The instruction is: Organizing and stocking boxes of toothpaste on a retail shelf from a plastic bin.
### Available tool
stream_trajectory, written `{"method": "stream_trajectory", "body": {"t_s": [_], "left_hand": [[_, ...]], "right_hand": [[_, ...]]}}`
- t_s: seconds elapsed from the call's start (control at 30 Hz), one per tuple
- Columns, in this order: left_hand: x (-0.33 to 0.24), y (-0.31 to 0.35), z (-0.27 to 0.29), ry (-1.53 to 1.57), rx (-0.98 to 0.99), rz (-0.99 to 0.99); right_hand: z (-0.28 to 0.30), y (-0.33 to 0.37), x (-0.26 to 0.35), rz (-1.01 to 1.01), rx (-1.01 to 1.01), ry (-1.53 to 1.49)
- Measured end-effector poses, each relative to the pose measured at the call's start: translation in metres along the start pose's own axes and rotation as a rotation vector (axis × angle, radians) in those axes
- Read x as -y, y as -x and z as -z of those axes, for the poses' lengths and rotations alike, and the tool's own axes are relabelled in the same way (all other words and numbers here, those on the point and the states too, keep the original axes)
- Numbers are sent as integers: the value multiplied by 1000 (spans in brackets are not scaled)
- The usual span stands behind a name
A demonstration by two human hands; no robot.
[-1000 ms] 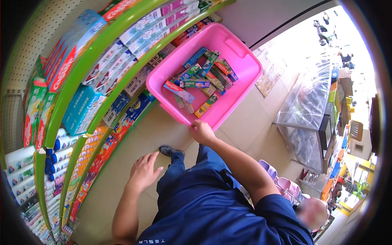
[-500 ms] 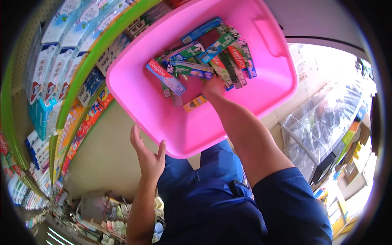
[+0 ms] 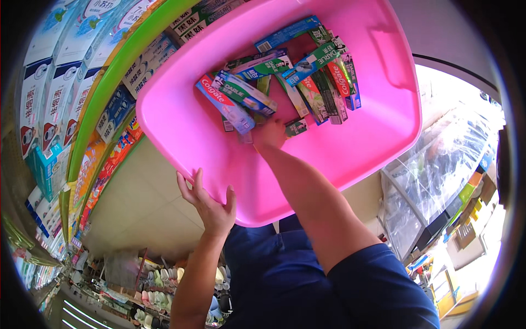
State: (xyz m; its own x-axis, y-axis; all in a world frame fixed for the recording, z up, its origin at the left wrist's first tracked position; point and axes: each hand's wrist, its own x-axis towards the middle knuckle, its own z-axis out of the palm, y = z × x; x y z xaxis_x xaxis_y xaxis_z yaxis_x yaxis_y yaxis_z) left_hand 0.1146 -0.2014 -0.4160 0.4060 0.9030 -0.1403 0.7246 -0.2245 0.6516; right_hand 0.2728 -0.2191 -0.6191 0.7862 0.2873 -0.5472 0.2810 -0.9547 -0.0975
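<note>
Across the upper middle is a pink plastic tub (image 3: 334,156) with several toothpaste boxes inside. My right hand (image 3: 270,133) reaches down into it, blurred, its fingers mostly hidden. Beside those fingers lies a small dark green box (image 3: 296,127). To their left, a red and pale blue toothpaste box (image 3: 224,107) and a green and white toothpaste box (image 3: 246,93) lie slanted side by side. More boxes, such as a blue box (image 3: 287,34), fill the far part. My left hand (image 3: 211,205), fingers spread, is against the outside of the tub's near left rim.
Shelves with a green edge (image 3: 104,90) stand on the left, stacked with boxed goods. A clear plastic sheet (image 3: 438,159) covers something on the right. Pale floor tiles (image 3: 137,203) show below the tub. Racks of shoes (image 3: 159,296) are at the lower left.
My right hand has moved left and nearer within the tub. The green and white box now lies slanted along the red and pale blue one. The yellow box is almost wholly hidden.
</note>
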Motion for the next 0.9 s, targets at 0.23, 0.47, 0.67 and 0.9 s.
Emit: {"method": "stream_trajectory", "body": {"t_s": [0.23, 0.47, 0.67, 0.9], "left_hand": [[12, 0, 22, 17, 99, -52], [-20, -11, 58, 262, 169, -213], [-49, -46, 33, 994, 641, 523], [-80, -67, 42, 1310, 457, 810]], "right_hand": [[49, 1, 14, -54, 388, -166], [208, 40, -2, -231, 1000, -575], [262, 81, -58, 137, 1168, -937], [280, 119, -33, 851, 1049, -645]]}}
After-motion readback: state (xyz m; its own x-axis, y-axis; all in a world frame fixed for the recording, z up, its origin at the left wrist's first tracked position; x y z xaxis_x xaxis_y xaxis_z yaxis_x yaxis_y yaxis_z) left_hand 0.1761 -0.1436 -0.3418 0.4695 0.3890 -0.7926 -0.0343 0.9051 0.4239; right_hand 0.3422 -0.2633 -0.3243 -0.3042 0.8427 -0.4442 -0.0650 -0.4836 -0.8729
